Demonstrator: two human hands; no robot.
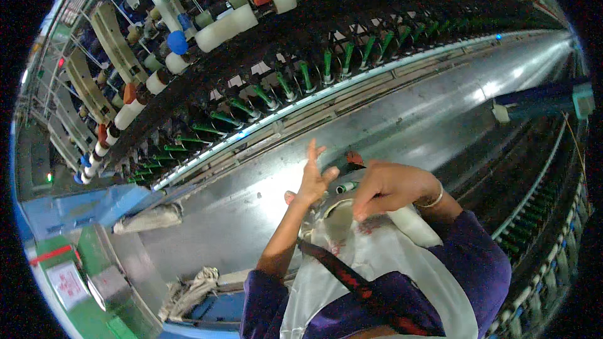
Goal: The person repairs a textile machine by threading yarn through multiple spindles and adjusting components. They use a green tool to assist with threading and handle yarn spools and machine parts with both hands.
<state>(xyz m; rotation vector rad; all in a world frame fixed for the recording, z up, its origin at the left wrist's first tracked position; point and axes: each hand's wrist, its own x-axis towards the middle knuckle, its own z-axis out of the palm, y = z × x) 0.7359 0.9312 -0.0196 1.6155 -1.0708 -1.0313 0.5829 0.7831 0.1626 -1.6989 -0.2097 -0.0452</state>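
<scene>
My left hand (312,176) is raised over the aisle floor, its fingers stretched apart and nothing seen in them. My right hand (392,189), with a bangle at the wrist, is bent down with curled fingertips pressed together at the white apron (377,254) on my front. What those fingertips hold, if anything, is too small to make out. Between the hands shows a small green and white tube (345,187). Just below it is the rounded opening of a pale pouch (339,213). A white rounded bundle (414,226) lies under my right wrist.
A long spinning frame with green spindles (326,66) and white rollers (226,28) runs along the far side. Another row of spindles (534,213) stands at the right. Crumpled cloth (151,218) lies at the left, near a green cabinet (81,282). Grey floor (239,213) lies between.
</scene>
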